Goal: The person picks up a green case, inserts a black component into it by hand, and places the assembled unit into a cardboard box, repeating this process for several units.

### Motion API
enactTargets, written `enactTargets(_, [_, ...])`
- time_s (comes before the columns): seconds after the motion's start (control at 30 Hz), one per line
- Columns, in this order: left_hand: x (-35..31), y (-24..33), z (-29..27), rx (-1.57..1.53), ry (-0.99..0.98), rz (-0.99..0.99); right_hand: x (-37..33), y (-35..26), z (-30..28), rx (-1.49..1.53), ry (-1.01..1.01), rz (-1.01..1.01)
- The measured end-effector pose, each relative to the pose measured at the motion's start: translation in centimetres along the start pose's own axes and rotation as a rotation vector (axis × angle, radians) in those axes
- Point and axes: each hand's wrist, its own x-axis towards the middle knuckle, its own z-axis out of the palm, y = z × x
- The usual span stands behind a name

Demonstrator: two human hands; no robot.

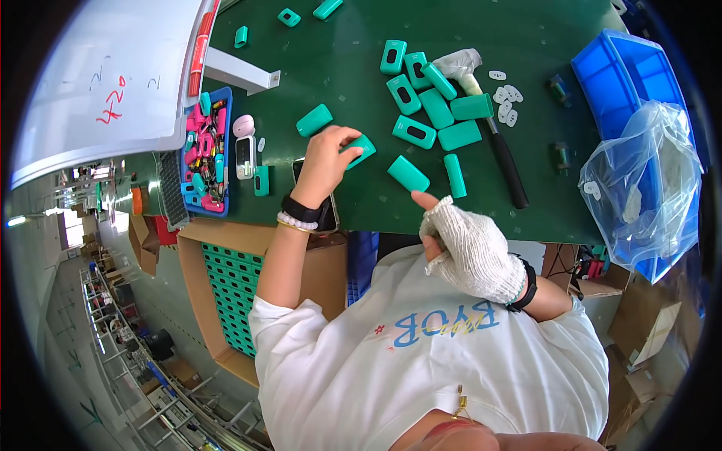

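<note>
My bare left hand point(325, 164) is closed on a small green plastic casing point(361, 152), thumb and fingers at its left end, over the green table. Just beyond that hand another green casing point(314, 120) lies flat. My right hand point(470, 252) wears a white knitted fingerless glove and is held over the table's near edge. Its bare index finger and thumb are apart with nothing between them; the other fingers are hidden. A green casing point(408, 174) lies just beyond the index fingertip, and a narrower-looking one point(454, 175) rests beside it.
Several green casings point(414, 131) cluster mid-table around a black-handled hammer point(508, 169) with a wrapped head. White oval pieces point(511, 93) lie right of it. A blue bin point(594, 75) with a plastic bag point(647, 180) stands right; a blue tray point(228, 98) of pink and teal parts, left.
</note>
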Motion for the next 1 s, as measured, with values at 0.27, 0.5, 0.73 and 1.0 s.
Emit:
enactTargets(0.27, [2.5, -4.1, -2.3, 0.451, 0.408, 0.06, -1.1, 1.7, -1.6, -0.028, 0.053, 0.105])
enactTargets(0.5, [2.0, -2.9, -2.4, -0.11, 0.239, 0.06, -1.7, 2.8, -1.9, -0.008, 0.071, 0.124])
enactTargets(0.73, [1.4, -1.5, -0.4, 0.308, 0.287, 0.156, -1.3, 3.8, -2.7, -0.252, 0.204, 0.217])
enactTargets(1.0, [-3.6, 6.7, 5.8, 0.332, 0.036, 0.404, 1.9, 8.8, -10.1, -0.678, 0.404, 0.326])
